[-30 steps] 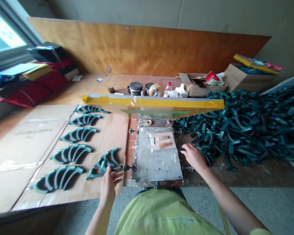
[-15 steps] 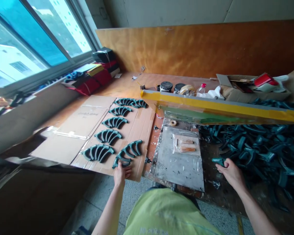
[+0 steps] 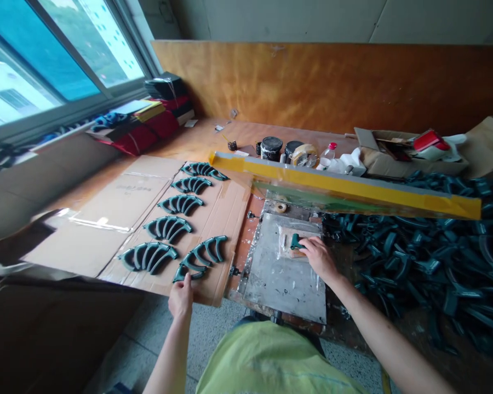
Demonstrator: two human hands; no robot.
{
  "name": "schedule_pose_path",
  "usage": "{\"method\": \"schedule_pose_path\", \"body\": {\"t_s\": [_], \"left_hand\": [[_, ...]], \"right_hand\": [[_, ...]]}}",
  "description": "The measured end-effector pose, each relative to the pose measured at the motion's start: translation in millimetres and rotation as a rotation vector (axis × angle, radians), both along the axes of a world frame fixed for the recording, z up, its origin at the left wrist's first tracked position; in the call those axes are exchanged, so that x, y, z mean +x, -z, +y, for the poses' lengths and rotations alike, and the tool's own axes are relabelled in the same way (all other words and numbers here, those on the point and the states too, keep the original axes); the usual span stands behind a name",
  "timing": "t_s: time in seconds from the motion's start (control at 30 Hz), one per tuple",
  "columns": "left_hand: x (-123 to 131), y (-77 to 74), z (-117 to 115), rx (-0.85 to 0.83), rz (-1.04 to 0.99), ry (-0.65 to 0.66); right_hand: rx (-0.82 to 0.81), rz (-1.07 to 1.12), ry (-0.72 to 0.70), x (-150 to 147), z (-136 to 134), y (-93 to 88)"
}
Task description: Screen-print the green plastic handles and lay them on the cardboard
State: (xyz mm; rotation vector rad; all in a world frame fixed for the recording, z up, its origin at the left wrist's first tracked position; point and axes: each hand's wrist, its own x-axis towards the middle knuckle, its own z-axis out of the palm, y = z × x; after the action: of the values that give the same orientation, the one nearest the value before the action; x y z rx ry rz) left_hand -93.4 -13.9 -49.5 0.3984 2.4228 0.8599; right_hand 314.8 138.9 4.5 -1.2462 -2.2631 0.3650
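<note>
While its far end rests over a small wooden fixture (image 3: 285, 253), a dark green piece (image 3: 295, 241) is pinched between the thumb and fingers of the right hand (image 3: 318, 258), which reaches in from the right. The fixture sits on the upper part of a grey metal plate (image 3: 285, 295), whose face is scuffed and specked with dark marks. Just beyond the fixture lies a roll of tape (image 3: 280, 208), and above that a frame edged in yellow tape (image 3: 345, 183) is tilted across the plate's far end. The hands are well apart: the left hand (image 3: 181, 297) is at the near edge of the cardboard (image 3: 82, 246), its fingertips at the nearest curved piece (image 3: 181, 271); whether they grip it, I cannot tell. Farther left on the cardboard, fanned green pieces (image 3: 148, 257) lie in a column of clusters running away from the person. To the right of the plate spreads a tangled heap of green parts (image 3: 427, 262). Behind the frame, the surface (image 3: 250, 131) carries a black-lidded can (image 3: 271, 148), a red-capped bottle (image 3: 331, 152) and an open carton (image 3: 382, 160), with an upright wooden board (image 3: 312, 82) along the back.
</note>
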Motion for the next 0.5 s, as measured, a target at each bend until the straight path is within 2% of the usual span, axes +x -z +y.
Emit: {"method": "schedule_pose_path", "body": {"t_s": [0.1,0.2,0.3,0.5], "left_hand": [[25.2,-8.5,8.2,-0.028,0.232,-0.038],[55.0,-15.3,29.3,-0.068,0.422,0.091],[75.9,-16.3,55.5,-0.192,0.431,0.14],[86.1,-1.5,93.5,-0.299,0.445,0.017]], "right_hand": [[0.022,-0.043,-0.062,-7.2,4.0,4.5],[0.062,-0.088,-0.101,-9.4,2.8,8.6],[0.097,-0.116,-0.124,-9.9,1.5,11.9],[0.217,-0.075,-0.126,-8.7,1.2,19.8]]}}
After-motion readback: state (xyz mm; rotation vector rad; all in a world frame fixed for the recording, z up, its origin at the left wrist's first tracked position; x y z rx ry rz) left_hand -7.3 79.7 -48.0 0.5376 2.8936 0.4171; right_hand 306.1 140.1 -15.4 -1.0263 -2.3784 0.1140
